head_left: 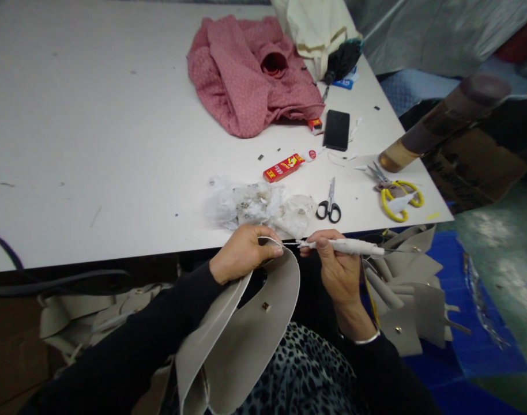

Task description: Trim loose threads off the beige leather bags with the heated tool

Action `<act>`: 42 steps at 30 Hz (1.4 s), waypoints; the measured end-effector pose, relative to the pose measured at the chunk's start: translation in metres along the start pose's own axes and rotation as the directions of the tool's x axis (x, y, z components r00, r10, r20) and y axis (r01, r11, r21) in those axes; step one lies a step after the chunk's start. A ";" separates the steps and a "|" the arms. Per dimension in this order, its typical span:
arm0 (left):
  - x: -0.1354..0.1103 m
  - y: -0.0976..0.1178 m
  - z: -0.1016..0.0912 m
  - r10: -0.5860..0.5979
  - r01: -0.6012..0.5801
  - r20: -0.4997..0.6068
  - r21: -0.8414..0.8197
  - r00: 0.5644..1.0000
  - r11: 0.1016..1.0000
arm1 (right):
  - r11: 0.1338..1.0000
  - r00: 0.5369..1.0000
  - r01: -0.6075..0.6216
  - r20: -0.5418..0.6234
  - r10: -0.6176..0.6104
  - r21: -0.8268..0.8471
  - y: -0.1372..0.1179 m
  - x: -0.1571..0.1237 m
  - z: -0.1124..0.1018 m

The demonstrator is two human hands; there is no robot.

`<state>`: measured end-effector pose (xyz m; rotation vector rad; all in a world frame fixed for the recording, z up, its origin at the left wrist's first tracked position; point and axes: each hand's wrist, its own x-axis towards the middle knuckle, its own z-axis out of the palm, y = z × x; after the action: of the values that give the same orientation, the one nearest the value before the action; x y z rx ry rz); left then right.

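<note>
My left hand is closed, pinching the upper edge of a grey-beige leather-like bag piece, which hangs curved over my lap with a small metal fitting on it. My right hand grips a slim white-wrapped tool just right of the bag piece. A thin dark rod sticks out of the tool's right end. Between my hands, a thin white strand or tip runs from the tool to the pinched edge; I cannot make out which. Crumpled clear plastic lies on the table just beyond my hands.
Black-handled scissors, yellow-handled scissors, a red box, a phone and a tall bottle occupy the table's right side. Behind them lies pink cloth. More grey bag pieces are piled below the table edge.
</note>
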<state>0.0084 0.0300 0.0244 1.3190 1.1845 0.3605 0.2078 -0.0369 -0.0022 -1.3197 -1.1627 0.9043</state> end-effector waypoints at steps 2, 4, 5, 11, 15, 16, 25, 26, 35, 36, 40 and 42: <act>0.000 -0.001 0.000 0.004 -0.004 0.001 0.005 1.000 1.000 | 1.000 1.000 -0.021 0.014 0.021 0.008 0.001 -0.003 0.004; -0.001 -0.003 0.000 0.009 -0.009 0.004 0.013 1.000 1.000 | 1.000 0.999 -0.024 0.021 0.024 0.009 0.003 -0.005 0.005; -0.001 -0.003 0.000 0.008 -0.009 0.007 0.019 1.000 1.000 | 1.000 0.999 -0.021 0.028 0.020 0.007 0.003 -0.006 0.005; -0.004 -0.002 0.001 0.020 -0.020 0.015 0.034 1.000 0.999 | 0.994 0.995 0.055 0.087 -0.047 -0.095 0.001 -0.006 0.002; -0.007 0.000 0.004 0.043 -0.045 0.032 0.054 0.999 0.998 | 0.979 0.976 0.129 0.195 -0.097 -0.160 -0.005 0.002 0.002; -0.008 0.000 0.005 0.045 -0.047 0.036 0.054 0.998 0.997 | 0.974 0.969 0.145 0.224 -0.105 -0.174 -0.007 0.004 0.002; -0.012 0.002 -0.006 -0.042 0.036 -0.036 -0.138 0.998 0.990 | 0.994 0.992 0.077 -0.091 -0.083 -0.071 0.002 0.008 -0.003; -0.013 0.004 -0.010 -0.077 0.065 -0.044 -0.218 0.996 0.974 | 0.993 0.986 0.091 -0.132 -0.100 -0.077 0.004 0.011 -0.005; -0.009 0.008 -0.029 -0.210 0.183 0.001 -0.488 0.978 0.854 | 0.972 0.988 0.126 -0.066 -0.141 -0.196 0.014 0.035 -0.012; -0.008 0.004 -0.027 -0.216 0.186 -0.006 -0.486 0.976 0.854 | 0.971 0.989 0.126 -0.048 -0.139 -0.205 0.016 0.036 -0.013; -0.007 -0.005 -0.020 -0.205 0.177 -0.005 -0.490 0.979 0.854 | 0.969 0.990 0.143 0.022 -0.141 -0.202 0.020 0.039 -0.013; -0.009 -0.004 -0.018 -0.192 0.171 0.006 -0.485 0.981 0.858 | 0.961 0.983 0.180 0.074 -0.168 -0.210 0.021 0.040 -0.014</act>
<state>-0.0118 0.0320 0.0279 0.7590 1.1480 0.5114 0.2330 -0.0001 -0.0175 -1.3461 -1.4291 0.7055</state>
